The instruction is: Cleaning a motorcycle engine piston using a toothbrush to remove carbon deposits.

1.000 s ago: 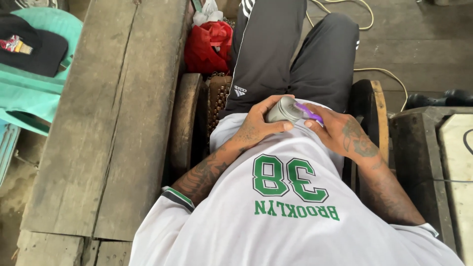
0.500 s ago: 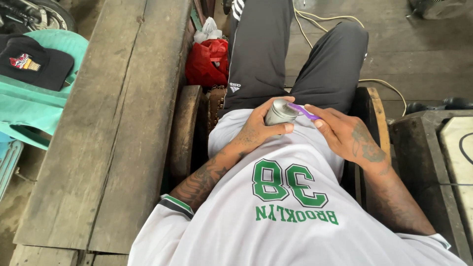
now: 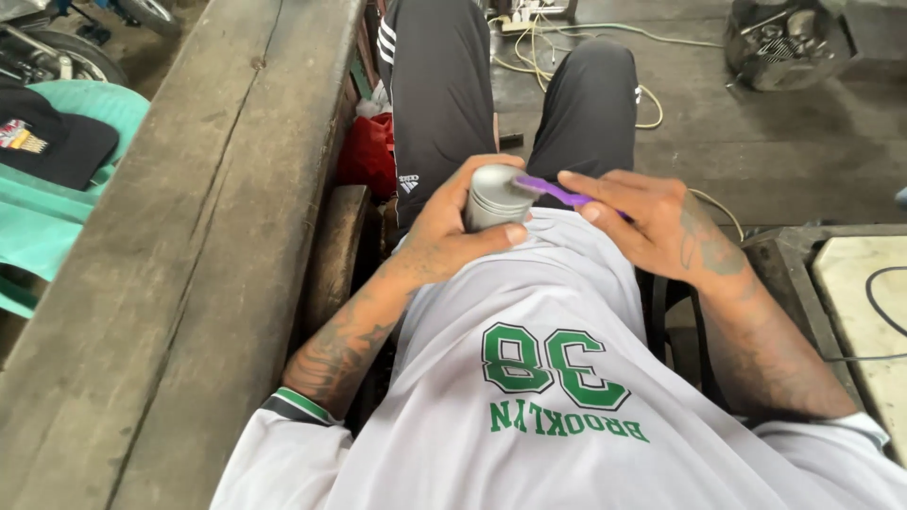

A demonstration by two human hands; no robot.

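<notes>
The left hand [image 3: 444, 236] is wrapped around a small grey metal cylinder [image 3: 493, 196] with grooved rings, fingers closed on its side and thumb under it, so the cylinder rests at the person's lap, just above the hem of the white shirt [image 3: 529, 378]. The right hand [image 3: 652, 227] pinches a thin purple tool [image 3: 553, 192] — maybe a small brush or pick, I cannot tell which — between thumb and fingers, and its tip touches the top edge of the cylinder.

Compared w/ half a second ago the hands look almost same: same grip, same purple tool at the rim. What changed is mostly the view, which moved up and shows more of the legs in black pants [image 3: 444, 94] and the concrete floor [image 3: 775, 151]. So the work on the cylinder top continues, no new step visible.

Containers: the cylinder looks closed from this side; if smth is inside, it is not visible. A red bag [image 3: 370, 156] sits beside the wooden plank [image 3: 198, 283], its contents hidden. At far right top a metal bucket-like thing [image 3: 784, 42] holds some metal parts — too small to say what. On the left a green plastic chair [image 3: 57, 217] carries a black cap [image 3: 52, 146]. Yellowish cables [image 3: 567, 42] lie on the floor near the feet.
</notes>
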